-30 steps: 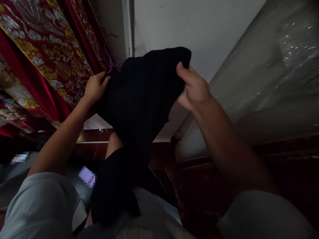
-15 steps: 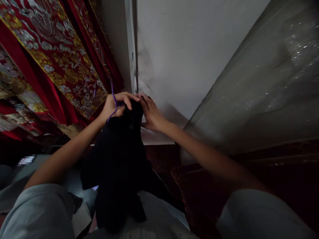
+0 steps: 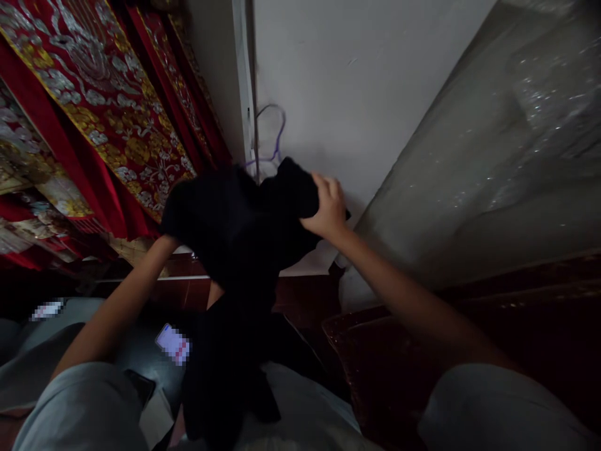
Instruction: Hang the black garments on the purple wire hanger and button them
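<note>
A black garment [image 3: 235, 225] is held up in front of me against a white wall [image 3: 357, 81]. My right hand [image 3: 326, 207] grips its upper right edge, fingers curled over the cloth. My left hand is hidden under the garment's left side; only the forearm [image 3: 126, 300] shows, reaching up into the fabric. A thin purple hanger hook [image 3: 270, 134] pokes out above the garment's top. The rest of the black cloth hangs down to my lap.
Red hangings with gold and silver embroidery [image 3: 94, 106] fill the left. A grey glittery sheet [image 3: 493, 156] slopes along the right. A lit phone screen [image 3: 174, 343] lies low beside my left arm. Dark red wood [image 3: 399, 376] lies below.
My hands were together at the garment's top with the purple hanger. Now they have spread apart, the cloth is stretched wide, and the hanger hook stands above it.
</note>
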`<state>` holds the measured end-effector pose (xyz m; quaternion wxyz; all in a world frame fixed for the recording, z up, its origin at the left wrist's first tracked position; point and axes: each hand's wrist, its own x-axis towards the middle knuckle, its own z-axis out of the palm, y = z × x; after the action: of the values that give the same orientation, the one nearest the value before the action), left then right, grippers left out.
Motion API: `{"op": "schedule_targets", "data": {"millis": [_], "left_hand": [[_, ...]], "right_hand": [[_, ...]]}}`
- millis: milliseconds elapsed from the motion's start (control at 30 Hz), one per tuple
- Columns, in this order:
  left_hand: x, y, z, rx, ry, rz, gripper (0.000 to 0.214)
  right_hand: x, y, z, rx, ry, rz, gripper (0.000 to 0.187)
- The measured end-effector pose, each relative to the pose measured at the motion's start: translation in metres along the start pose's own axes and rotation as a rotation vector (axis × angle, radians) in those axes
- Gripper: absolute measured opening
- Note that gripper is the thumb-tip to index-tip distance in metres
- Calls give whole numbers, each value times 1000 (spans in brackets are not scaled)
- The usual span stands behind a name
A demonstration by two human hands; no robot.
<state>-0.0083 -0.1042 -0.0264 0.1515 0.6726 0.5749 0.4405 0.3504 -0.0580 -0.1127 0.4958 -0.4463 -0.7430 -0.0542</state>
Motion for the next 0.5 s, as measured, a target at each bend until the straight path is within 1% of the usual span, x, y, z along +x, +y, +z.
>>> {"op": "schedule_targets", "data": {"millis": [33, 67, 100, 133, 167, 200, 233, 267, 333, 367, 400, 433, 500], "left_hand": [[-6, -11, 1, -19, -35, 1, 20], [-15, -20, 4, -59, -101, 10, 24], [-24, -28, 10, -127, -170, 21, 31], [-33, -34, 17, -213, -212, 31, 40], [-41, -38, 26, -303, -222, 39, 49], [-48, -39, 36, -381, -194, 42, 54], [-54, -40, 46, -433, -135, 37, 54], [-58, -39, 55, -467, -51, 23, 51], [-65, -36, 71, -519, 145, -36, 44], [-70, -35, 77, -556, 234, -87, 41], [-76, -35, 82, -606, 295, -152, 39], [-83, -36, 86, -668, 330, -221, 37], [-100, -38, 94, -809, 360, -354, 33]], "right_hand": [[9, 5, -5, -11, 37, 47, 95], [18, 9, -9, -16, 58, 79, 94], [29, 11, -13, -14, 62, 95, 92], [40, 11, -16, -5, 54, 96, 89], [50, 8, -18, 11, 37, 84, 87], [58, 4, -19, 31, 13, 62, 84], [64, -3, -20, 52, -13, 33, 83], [66, -11, -21, 70, -41, 2, 82], [63, -28, -23, 90, -94, -51, 84], [58, -36, -26, 94, -118, -70, 86], [51, -43, -29, 98, -137, -84, 88], [43, -50, -33, 104, -151, -97, 88], [29, -60, -38, 137, -143, -110, 86]]}}
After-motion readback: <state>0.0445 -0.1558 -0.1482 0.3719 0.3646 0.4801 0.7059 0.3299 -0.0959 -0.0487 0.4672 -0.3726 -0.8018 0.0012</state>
